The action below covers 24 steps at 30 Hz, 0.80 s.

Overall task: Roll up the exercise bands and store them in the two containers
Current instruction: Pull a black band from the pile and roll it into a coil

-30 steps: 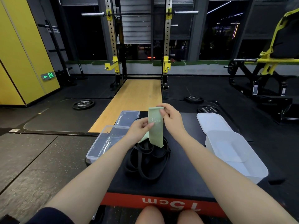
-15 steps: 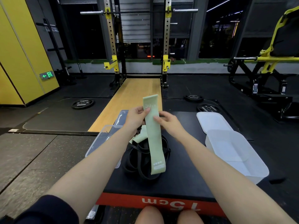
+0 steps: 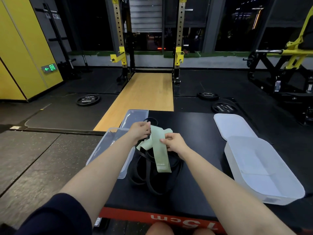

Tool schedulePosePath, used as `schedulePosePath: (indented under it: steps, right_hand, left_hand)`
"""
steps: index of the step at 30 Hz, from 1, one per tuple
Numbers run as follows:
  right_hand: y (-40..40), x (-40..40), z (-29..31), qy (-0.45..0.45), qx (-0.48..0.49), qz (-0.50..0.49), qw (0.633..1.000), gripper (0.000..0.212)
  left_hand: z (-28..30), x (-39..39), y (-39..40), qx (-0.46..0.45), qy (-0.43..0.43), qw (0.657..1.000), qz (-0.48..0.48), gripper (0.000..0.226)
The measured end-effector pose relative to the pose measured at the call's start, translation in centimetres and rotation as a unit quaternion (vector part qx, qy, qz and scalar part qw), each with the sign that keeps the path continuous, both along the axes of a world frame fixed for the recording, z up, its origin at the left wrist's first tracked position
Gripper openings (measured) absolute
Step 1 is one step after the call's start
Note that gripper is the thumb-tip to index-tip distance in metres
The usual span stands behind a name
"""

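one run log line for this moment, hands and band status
left hand: pinches green band top | right hand: grips band middle | black bands: loose on platform | both containers: open, no bands inside

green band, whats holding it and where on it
Both hands hold the green band: the left hand pinches its top end, the right hand pinches its right edge partway down. Its lower end hangs over the black bands.
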State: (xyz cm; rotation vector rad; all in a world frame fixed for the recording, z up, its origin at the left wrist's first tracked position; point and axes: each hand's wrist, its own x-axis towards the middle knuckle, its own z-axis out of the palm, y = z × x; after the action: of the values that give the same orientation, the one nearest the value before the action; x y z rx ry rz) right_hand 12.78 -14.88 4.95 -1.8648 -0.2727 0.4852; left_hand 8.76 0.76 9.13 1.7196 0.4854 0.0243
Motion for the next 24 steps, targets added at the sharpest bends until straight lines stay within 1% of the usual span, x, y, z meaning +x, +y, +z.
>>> schedulePosePath:
  steps: [2,3,4,5,7,9,10,13,16,19,21,22,24]
  right_hand:
    - [0.6,0.9,-1.1,-0.004,-0.040,-0.013,0.999,0.019]
    - [0.7,1.2,-1.5,-0.012,-0.064,-0.016,0.998,0.019]
    - [0.7,1.2,-1.6,-0.022,-0.088,-0.016,0.996,0.019]
    - [0.7,1.2,-1.8,-0.032,-0.107,-0.019,0.994,0.019]
    - [0.5,1.1,-2.1,-0.046,-0.128,-0.023,0.990,0.023]
    - [0.5,0.7,-2.2,-0.054,-0.139,-0.021,0.989,0.025]
    - [0.5,0.5,-2.2,-0.056,-0.144,-0.017,0.988,0.025]
    - [0.7,0.4,-2.5,-0.073,-0.162,-0.011,0.984,0.025]
    - [0.7,0.0,-2.6,-0.094,-0.171,-0.010,0.981,0.025]
    - [0.4,-0.2,-2.7,-0.105,-0.180,-0.008,0.978,0.025]
    - [0.1,-0.2,-2.7,-0.109,-0.187,-0.010,0.976,0.027]
    - [0.0,-0.2,-2.8,-0.117,-0.194,-0.013,0.974,0.031]
    - [0.0,-0.3,-2.9,-0.137,-0.207,-0.024,0.968,0.044]
  left_hand:
    - [-1.8,-0.1,0.6,0.026,0.028,0.999,-0.001,0.033]
    - [-2.7,-0.3,0.8,0.064,0.045,0.997,-0.003,0.026]
    - [-3.6,-0.5,1.2,0.122,0.067,0.990,-0.014,0.019]
    - [-4.4,-0.7,1.4,0.187,0.089,0.978,-0.036,0.018]
    - [-5.6,-1.2,1.6,0.299,0.135,0.941,-0.083,0.029]
    - [-6.0,-1.8,1.2,0.378,0.159,0.906,-0.105,0.033]
    - [-6.3,-2.1,0.9,0.401,0.166,0.894,-0.111,0.034]
    - [-7.2,-2.5,0.0,0.435,0.192,0.873,-0.111,0.040]
    - [-7.8,-3.0,-0.6,0.478,0.229,0.841,-0.113,0.035]
    - [-7.8,-3.2,-0.5,0.514,0.229,0.818,-0.115,0.032]
    - [-7.0,-3.3,-0.3,0.527,0.218,0.814,-0.111,0.030]
    - [-6.6,-3.3,-0.2,0.528,0.212,0.815,-0.107,0.028]
    - [-5.5,-3.5,-0.2,0.513,0.190,0.832,-0.091,0.022]
